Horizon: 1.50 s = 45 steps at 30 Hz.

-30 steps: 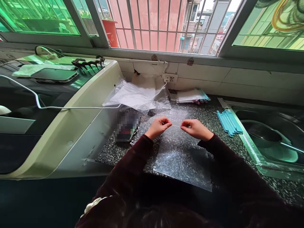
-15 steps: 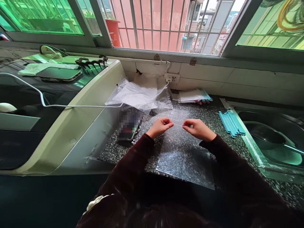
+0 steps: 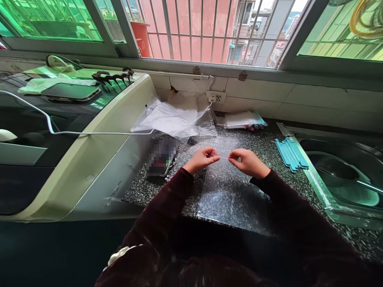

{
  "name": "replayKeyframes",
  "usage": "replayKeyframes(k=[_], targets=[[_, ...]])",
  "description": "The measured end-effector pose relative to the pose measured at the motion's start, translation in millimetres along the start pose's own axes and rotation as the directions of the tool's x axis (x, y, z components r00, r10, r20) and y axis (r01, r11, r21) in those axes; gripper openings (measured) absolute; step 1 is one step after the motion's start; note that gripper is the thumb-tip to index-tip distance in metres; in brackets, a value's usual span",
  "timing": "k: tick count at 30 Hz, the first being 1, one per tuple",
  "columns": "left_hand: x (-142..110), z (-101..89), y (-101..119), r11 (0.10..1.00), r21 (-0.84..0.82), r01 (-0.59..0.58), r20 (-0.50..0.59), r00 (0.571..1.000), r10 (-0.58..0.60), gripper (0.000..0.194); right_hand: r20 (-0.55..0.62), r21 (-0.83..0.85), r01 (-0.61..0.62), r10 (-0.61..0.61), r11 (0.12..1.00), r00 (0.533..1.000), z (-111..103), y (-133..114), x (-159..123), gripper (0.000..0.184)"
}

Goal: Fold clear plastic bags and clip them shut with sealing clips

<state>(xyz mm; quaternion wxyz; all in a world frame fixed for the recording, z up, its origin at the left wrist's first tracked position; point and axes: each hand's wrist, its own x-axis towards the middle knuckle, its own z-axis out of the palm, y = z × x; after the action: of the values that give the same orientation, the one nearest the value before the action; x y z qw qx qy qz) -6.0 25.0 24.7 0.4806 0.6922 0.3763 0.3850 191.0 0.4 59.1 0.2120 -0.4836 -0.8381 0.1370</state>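
Note:
A clear, thin plastic sheet point(image 3: 231, 199), perhaps a flat bag, lies on the speckled counter and reaches down to its front edge. My left hand point(image 3: 205, 158) pinches the sheet's far edge between thumb and fingers. A short way to the right, my right hand point(image 3: 245, 162) pinches the same edge. Between the two pinches the edge shows as a thin pale line, lifted a little. Both hands are closed, and the fingertips partly hide the plastic they grip.
A blurred phone point(image 3: 161, 158) lies left of my hands. Behind are white plastic bags point(image 3: 173, 117) and a packet stack point(image 3: 243, 119). Turquoise strips point(image 3: 291, 154) lie beside the sink point(image 3: 314, 175) on the right. A white cable point(image 3: 110, 133) crosses the machine point(image 3: 113, 119) at left.
My hands have come very slightly closer together, both still pinching the sheet's edge. The view has shifted a little; the other things lie as before.

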Motion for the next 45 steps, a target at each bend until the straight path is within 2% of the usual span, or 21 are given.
replayKeyframes(k=[4,10,15,23,29,37,41,45], targets=[[0,2.4,-2,1.0,-0.023,0.005,-0.003,1.0,-0.005,0.015,-0.009,-0.015,0.05,-0.05,0.999,0.999,4,-4,-1,0.011],[1,1.2,-4,0.997,0.026,-0.07,-0.038,0.997,0.071,0.011,0.011,-0.012,0.031,-0.031,0.999,0.999,4,-5,0,0.009],[1,0.2,-4,0.994,0.081,-0.078,-0.033,0.996,0.081,0.01,0.001,-0.041,0.037,-0.037,0.998,0.999,4,-1,-1,0.009],[-1,3.6,-1,0.973,0.195,-0.121,0.075,0.991,0.108,0.006,0.007,-0.169,0.124,-0.125,0.978,0.992,11,-5,-1,0.011],[0,2.0,-4,0.964,0.227,-0.136,0.05,0.99,0.128,0.008,0.016,-0.143,0.101,-0.099,0.985,0.995,9,-3,0,0.01],[0,-0.5,-3,0.953,0.267,-0.14,0.039,0.99,0.134,0.009,0.094,-0.134,0.081,-0.069,0.988,0.993,0,1,0,0.011],[0,-1.3,-3,0.906,0.383,-0.179,0.055,0.984,0.171,0.009,0.128,-0.158,0.059,-0.039,0.986,0.991,-1,2,1,0.013],[-1,0.5,-4,0.769,0.587,-0.253,0.078,0.963,0.257,0.009,0.134,-0.242,0.066,-0.033,0.968,0.99,4,0,1,0.015]])
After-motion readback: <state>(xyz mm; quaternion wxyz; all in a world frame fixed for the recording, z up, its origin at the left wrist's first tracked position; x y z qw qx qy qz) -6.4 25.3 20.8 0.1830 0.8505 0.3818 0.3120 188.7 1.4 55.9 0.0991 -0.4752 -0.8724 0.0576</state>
